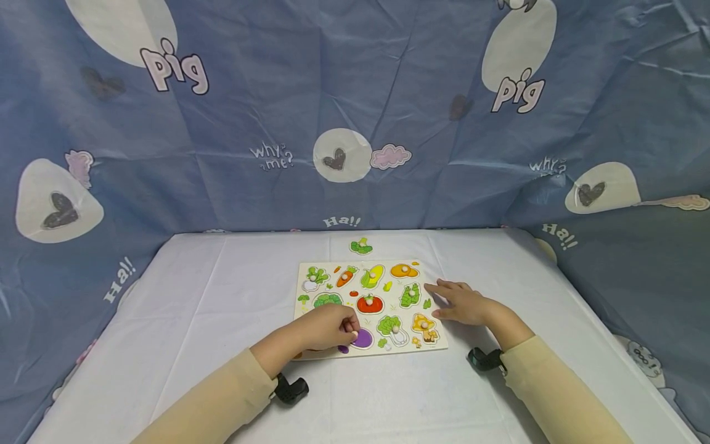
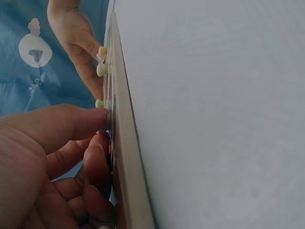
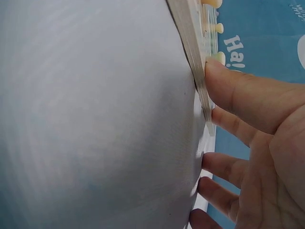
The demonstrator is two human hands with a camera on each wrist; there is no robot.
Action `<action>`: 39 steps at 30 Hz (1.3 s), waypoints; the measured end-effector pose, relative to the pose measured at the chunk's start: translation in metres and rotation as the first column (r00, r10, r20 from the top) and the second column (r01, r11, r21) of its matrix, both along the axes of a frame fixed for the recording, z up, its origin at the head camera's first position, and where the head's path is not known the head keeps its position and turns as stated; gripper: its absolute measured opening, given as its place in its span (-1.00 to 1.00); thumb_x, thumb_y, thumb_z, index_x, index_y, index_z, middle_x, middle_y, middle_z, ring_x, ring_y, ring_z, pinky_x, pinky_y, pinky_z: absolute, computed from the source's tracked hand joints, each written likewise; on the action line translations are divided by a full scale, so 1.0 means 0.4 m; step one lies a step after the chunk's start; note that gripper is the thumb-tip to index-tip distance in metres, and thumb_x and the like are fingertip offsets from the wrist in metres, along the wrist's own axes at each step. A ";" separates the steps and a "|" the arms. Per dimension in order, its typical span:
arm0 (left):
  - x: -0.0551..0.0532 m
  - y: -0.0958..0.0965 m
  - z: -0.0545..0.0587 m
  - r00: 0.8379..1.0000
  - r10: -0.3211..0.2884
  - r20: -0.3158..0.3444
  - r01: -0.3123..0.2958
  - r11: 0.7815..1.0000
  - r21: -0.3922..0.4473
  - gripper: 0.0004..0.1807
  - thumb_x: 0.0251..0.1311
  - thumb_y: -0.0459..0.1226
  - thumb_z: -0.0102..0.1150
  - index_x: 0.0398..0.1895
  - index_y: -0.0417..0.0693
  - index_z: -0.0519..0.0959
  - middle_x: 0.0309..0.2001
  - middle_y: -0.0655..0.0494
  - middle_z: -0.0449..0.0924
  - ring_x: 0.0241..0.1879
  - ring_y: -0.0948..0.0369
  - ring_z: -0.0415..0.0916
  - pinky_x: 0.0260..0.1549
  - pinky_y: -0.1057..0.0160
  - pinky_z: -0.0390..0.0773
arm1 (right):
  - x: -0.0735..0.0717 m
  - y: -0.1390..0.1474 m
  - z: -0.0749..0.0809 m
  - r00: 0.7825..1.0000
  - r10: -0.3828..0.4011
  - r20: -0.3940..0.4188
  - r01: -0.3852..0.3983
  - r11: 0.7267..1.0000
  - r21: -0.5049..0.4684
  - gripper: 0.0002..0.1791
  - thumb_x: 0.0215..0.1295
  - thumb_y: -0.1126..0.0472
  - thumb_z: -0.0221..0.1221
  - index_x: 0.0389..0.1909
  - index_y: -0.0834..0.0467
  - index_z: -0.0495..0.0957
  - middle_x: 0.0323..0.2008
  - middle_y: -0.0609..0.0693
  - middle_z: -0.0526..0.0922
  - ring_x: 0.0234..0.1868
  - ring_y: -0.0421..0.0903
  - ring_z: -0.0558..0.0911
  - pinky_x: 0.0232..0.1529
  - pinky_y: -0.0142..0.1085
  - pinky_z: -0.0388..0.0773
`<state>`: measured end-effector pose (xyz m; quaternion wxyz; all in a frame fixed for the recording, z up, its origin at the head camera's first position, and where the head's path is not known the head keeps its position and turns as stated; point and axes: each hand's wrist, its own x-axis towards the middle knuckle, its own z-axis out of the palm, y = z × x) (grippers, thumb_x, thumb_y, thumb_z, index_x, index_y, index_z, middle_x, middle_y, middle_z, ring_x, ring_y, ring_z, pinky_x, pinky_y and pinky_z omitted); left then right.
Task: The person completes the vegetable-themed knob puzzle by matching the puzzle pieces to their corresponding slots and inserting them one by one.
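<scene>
A wooden knob puzzle board [image 1: 344,353] with vegetable pieces lies flat on the white table. My left hand [image 1: 327,327] reaches over its front left part, thumb and index finger pinching the knob of the purple eggplant piece [image 1: 364,338]. That hand hides part of the eggplant and covers some of the green cabbage piece [image 1: 327,299]. At the board's right edge, my right hand [image 1: 463,303] rests with fingers spread; its thumb [image 3: 224,78] lies at the board's rim, and several fingertips touch the cloth. The tomato piece [image 1: 370,304] sits between the hands.
A loose green broccoli-like piece [image 1: 362,246] lies on the table behind the board. Corn [image 1: 373,277], carrot [image 1: 346,277], bok choy [image 1: 393,330] and mushroom [image 1: 425,327] pieces with knobs sit on the board. A blue printed cloth [image 1: 355,203] hangs behind the white table.
</scene>
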<state>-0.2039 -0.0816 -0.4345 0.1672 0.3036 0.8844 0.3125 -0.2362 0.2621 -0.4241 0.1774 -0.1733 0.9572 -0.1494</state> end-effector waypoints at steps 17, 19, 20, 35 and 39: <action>-0.005 -0.010 -0.014 0.999 -0.009 0.051 0.006 0.998 0.062 -0.93 0.32 -0.27 0.28 -0.32 0.07 0.58 -0.45 0.25 0.55 -0.49 0.34 0.61 -0.29 0.30 0.49 | -0.001 0.003 -0.003 1.000 0.010 0.007 -0.010 1.000 -0.005 -0.20 0.40 -0.15 0.16 0.55 0.03 0.16 0.52 0.29 0.05 0.46 0.41 0.05 0.28 0.43 0.01; -0.005 -0.010 -0.014 0.998 -0.012 0.055 0.009 0.998 0.063 -0.93 0.32 -0.26 0.28 -0.32 0.08 0.58 -0.45 0.26 0.55 -0.49 0.34 0.61 -0.29 0.30 0.49 | -0.001 0.002 -0.003 1.000 0.009 0.006 -0.009 1.000 0.001 -0.20 0.40 -0.15 0.16 0.56 0.02 0.16 0.52 0.29 0.05 0.46 0.41 0.05 0.28 0.44 0.01; -0.005 -0.010 -0.012 0.998 -0.012 0.058 0.009 0.998 0.062 -0.94 0.33 -0.25 0.27 -0.31 0.08 0.58 -0.45 0.26 0.56 -0.48 0.34 0.61 -0.29 0.30 0.49 | -0.001 0.002 -0.003 1.000 0.008 0.006 -0.008 1.000 0.005 -0.20 0.40 -0.16 0.16 0.56 0.02 0.15 0.53 0.28 0.05 0.47 0.40 0.05 0.28 0.44 0.01; -0.025 -0.007 0.043 0.997 -0.061 0.038 0.062 0.998 -0.023 -0.95 0.35 -0.22 0.25 -0.26 0.06 0.58 -0.42 0.25 0.54 -0.41 0.32 0.48 -0.29 0.29 0.50 | -0.008 0.000 0.005 1.000 0.003 0.009 -0.003 1.000 0.023 -0.20 0.40 -0.16 0.16 0.56 0.01 0.15 0.53 0.28 0.05 0.46 0.43 0.05 0.24 0.48 0.02; -0.049 0.001 0.078 0.999 -0.038 -0.004 0.038 0.998 -0.047 -0.96 0.36 -0.21 0.23 -0.22 0.06 0.59 -0.39 0.24 0.53 -0.40 0.29 0.44 -0.31 0.27 0.50 | -0.006 0.000 0.004 1.000 -0.002 0.013 0.001 1.000 0.020 -0.20 0.38 -0.16 0.17 0.55 0.01 0.17 0.53 0.28 0.06 0.46 0.42 0.06 0.25 0.47 0.03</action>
